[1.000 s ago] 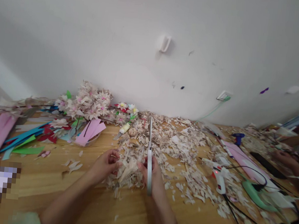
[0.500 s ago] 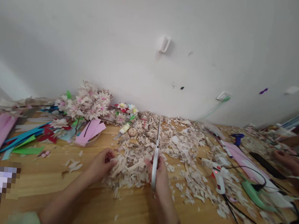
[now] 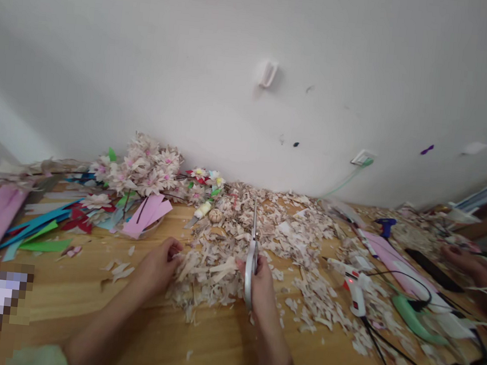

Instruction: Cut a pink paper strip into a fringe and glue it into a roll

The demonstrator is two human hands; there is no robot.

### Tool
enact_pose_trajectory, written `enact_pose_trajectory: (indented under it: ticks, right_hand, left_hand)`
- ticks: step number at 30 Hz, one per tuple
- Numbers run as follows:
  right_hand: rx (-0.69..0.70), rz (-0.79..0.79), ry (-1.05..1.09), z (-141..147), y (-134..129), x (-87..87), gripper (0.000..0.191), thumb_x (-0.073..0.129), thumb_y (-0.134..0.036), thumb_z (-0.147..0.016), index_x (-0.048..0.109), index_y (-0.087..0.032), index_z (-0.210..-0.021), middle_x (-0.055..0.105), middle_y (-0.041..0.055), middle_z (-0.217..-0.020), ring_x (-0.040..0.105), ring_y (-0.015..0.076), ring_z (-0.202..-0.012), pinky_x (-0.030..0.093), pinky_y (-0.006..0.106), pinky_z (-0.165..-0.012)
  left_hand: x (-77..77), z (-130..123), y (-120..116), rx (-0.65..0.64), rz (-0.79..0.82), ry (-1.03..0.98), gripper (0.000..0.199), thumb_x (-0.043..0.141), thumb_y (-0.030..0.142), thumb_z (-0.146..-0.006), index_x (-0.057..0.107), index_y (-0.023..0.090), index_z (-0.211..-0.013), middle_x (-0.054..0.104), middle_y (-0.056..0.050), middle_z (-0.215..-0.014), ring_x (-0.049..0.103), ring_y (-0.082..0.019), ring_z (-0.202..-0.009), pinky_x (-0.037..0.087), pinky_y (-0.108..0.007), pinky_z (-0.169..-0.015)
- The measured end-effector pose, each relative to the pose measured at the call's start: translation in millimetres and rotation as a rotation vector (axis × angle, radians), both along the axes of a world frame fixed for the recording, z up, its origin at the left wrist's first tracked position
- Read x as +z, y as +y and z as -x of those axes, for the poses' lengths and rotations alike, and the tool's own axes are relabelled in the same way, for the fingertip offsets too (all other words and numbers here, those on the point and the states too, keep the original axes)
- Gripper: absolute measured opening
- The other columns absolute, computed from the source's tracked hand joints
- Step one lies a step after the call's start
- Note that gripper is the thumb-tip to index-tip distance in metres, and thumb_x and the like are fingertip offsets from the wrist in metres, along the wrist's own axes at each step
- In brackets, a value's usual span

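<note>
My right hand (image 3: 263,285) is closed around a pair of scissors (image 3: 252,263), whose blades point away from me toward the wall. A pale, petal-like strip (image 3: 223,269) reaches left from that hand's thumb and fingers, over a heap of cream scraps (image 3: 209,291). At the heap's left edge is my left hand (image 3: 161,263), its fingers curled together. Whether anything small is between those fingertips is hidden.
Pale artificial blossoms (image 3: 150,168) and coloured paper strips (image 3: 50,221) lie at the left. On the right are a white glue gun (image 3: 356,291) with cables, a blue glue gun (image 3: 386,225), a green power strip (image 3: 417,321) and another person's hand (image 3: 460,258).
My left hand has shifted slightly left, away from the pale strip. The scissors in my right hand have tilted and turned a little, showing more of their handle.
</note>
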State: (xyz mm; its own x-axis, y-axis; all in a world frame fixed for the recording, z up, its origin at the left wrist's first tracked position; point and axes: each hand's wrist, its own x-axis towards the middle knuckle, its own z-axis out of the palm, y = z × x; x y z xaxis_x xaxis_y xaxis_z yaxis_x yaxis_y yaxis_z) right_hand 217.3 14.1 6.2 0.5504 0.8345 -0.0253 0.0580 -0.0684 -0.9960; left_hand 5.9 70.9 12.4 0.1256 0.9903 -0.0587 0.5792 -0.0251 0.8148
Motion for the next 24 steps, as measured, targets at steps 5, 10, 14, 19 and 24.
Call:
enact_pose_trajectory:
  ticks: [5, 10, 14, 19, 24]
  right_hand:
    - [0.032, 0.020, 0.022, 3, -2, 0.7, 0.032, 0.069, -0.038, -0.057, 0.050, -0.020, -0.074, 0.051, -0.0058, -0.059, 0.047, 0.0137, -0.055, 0.038, 0.025, -0.054]
    - [0.101, -0.010, 0.077, 10, -4, 5.2, 0.032, 0.070, -0.037, -0.057, 0.051, -0.021, -0.078, 0.055, -0.0051, -0.063, 0.050, 0.0140, -0.057, 0.040, 0.025, -0.056]
    - [0.157, -0.074, 0.138, 16, -4, 9.5, 0.030, 0.070, -0.035, -0.055, 0.050, -0.022, -0.074, 0.054, -0.0052, -0.062, 0.049, 0.0129, -0.056, 0.041, 0.025, -0.055]
    - [0.196, -0.091, 0.150, 17, -3, 7.3, 0.030, 0.071, -0.032, -0.054, 0.048, -0.022, -0.071, 0.050, -0.0067, -0.058, 0.046, 0.0112, -0.052, 0.040, 0.023, -0.051]
    - [0.206, -0.109, 0.141, 17, -5, 8.5, 0.030, 0.072, -0.030, -0.055, 0.051, -0.022, -0.075, 0.054, -0.0055, -0.062, 0.049, 0.0118, -0.055, 0.042, 0.023, -0.053]
  left_hand:
    - [4.4, 2, -4, -0.020, -0.047, 0.141, 0.021, 0.050, 0.021, -0.073, 0.057, 0.021, -0.093, 0.062, -0.002, -0.076, 0.058, -0.020, -0.073, 0.042, -0.032, -0.068]
    - [10.2, -12, -17, -0.100, -0.247, 0.066, 0.025, 0.051, 0.026, -0.076, 0.059, 0.019, -0.098, 0.063, -0.008, -0.104, 0.053, -0.023, -0.104, 0.037, -0.036, -0.091]
    - [10.1, -28, -27, -0.309, -0.002, -0.271, 0.029, 0.055, 0.038, -0.075, 0.059, 0.020, -0.096, 0.067, -0.005, -0.087, 0.061, -0.020, -0.081, 0.044, -0.030, -0.067]
    - [7.9, -35, -30, -0.339, 0.261, -0.522, 0.039, 0.070, 0.035, -0.059, 0.055, 0.016, -0.090, 0.058, 0.004, -0.055, 0.051, -0.011, -0.051, 0.034, -0.023, -0.050]
    - [10.7, -32, -26, -0.274, 0.239, -0.507, 0.042, 0.069, 0.029, -0.056, 0.055, 0.015, -0.093, 0.062, 0.001, -0.060, 0.052, -0.011, -0.053, 0.036, -0.023, -0.052]
